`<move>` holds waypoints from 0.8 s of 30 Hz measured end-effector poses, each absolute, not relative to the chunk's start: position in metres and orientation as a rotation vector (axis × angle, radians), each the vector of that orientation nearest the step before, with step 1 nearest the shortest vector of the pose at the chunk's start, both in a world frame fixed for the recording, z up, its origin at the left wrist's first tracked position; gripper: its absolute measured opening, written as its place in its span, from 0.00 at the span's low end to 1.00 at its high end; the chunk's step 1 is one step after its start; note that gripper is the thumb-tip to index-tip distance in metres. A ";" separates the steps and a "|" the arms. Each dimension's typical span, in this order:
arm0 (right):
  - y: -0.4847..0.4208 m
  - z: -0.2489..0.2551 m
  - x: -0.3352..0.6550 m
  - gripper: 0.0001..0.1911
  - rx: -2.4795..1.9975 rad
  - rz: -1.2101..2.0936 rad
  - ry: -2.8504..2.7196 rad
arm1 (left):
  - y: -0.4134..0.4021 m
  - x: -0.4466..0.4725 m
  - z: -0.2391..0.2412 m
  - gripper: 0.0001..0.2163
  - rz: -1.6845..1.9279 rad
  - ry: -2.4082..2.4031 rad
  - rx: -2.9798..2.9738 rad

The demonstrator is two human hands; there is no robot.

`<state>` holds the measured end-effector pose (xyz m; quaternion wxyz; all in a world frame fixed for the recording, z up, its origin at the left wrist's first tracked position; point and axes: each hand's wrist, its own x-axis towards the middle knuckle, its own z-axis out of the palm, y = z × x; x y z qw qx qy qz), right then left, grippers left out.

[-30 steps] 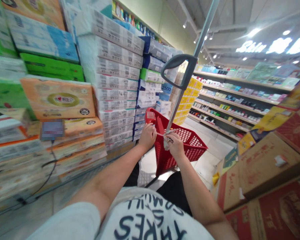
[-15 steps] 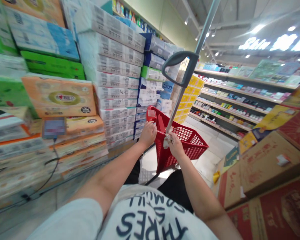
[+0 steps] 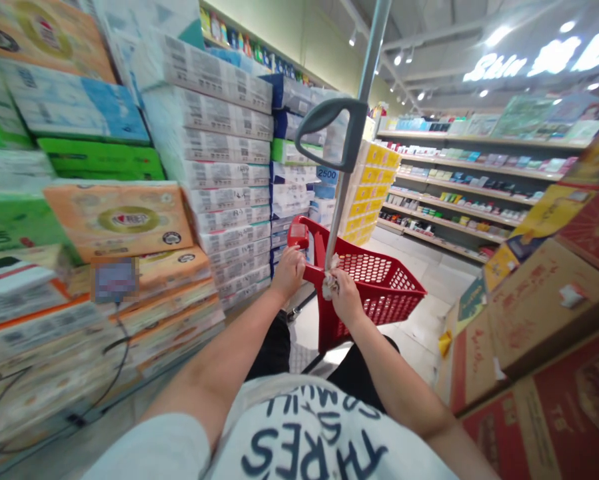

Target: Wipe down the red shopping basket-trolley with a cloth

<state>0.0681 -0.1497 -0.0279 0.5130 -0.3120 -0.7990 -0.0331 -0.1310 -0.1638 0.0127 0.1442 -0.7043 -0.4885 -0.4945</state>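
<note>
Basket (image 3: 379,293): your red plastic shopping basket stands on the floor at 12 o'clock, just past your knees; stiff, light, empty, I judge.
Pole (image 3: 352,127): its grey handle pole rises from the near rim toward 1 o'clock, long axis nearly upright; a steady place to hold.
Left hand (image 3: 289,272): your grip rests on the near rim, at 11 o'clock of the pole.
Right hand (image 3: 346,300): your grip is closed on a cloth.
Cloth (image 3: 328,285): small, white, soft, pressed against the pole's foot.
</note>
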 end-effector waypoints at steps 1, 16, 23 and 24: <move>-0.152 -0.032 0.068 0.16 -0.724 -0.124 -1.924 | -0.165 -0.133 0.013 0.13 -1.436 -1.410 -2.018; -0.155 -0.058 0.067 0.18 -0.356 -0.425 -2.398 | -0.170 -0.131 0.029 0.12 -1.228 -1.497 -2.014; -0.146 -0.065 0.049 0.12 -0.309 -0.608 -2.405 | -0.166 -0.124 0.023 0.12 -1.246 -1.540 -1.914; -0.147 -0.069 0.048 0.11 -0.312 -0.636 -2.447 | -0.166 -0.123 0.023 0.12 -1.244 -1.540 -1.915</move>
